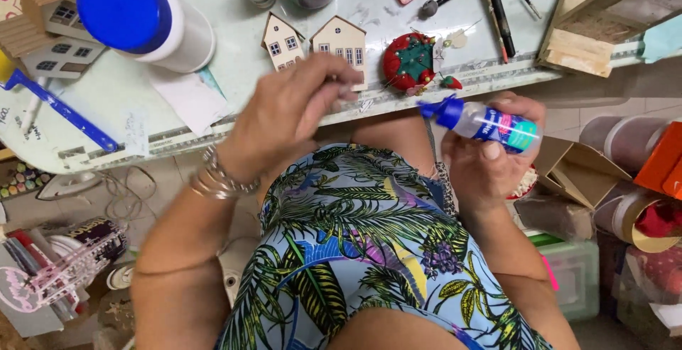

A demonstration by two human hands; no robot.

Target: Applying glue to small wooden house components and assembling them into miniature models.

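- A blue-capped white jar [145, 19] lies tipped at the table's [114, 94] left, just beside a blue-handled tool [60, 108].
- The left hand [284, 119], bracelets [220, 178] at the wrist, is raised over the table edge. Its fingertips [344, 88] pinch shut on something small and pale; blur hides what it is.
- Two small wooden houses [316, 43] stand just behind that hand.
- A red pincushion [410, 61] sits to their right on the table.
- The right hand [490, 154] is closed around a glue bottle [490, 124], held on its side over the lap, blue nozzle [444, 108] aimed towards the left hand.
- Risk, as a judgement: a hard squeeze at this tilt could drip glue onto the patterned dress [362, 250] or the fingers, and the tiny pinched piece could slip off the edge.
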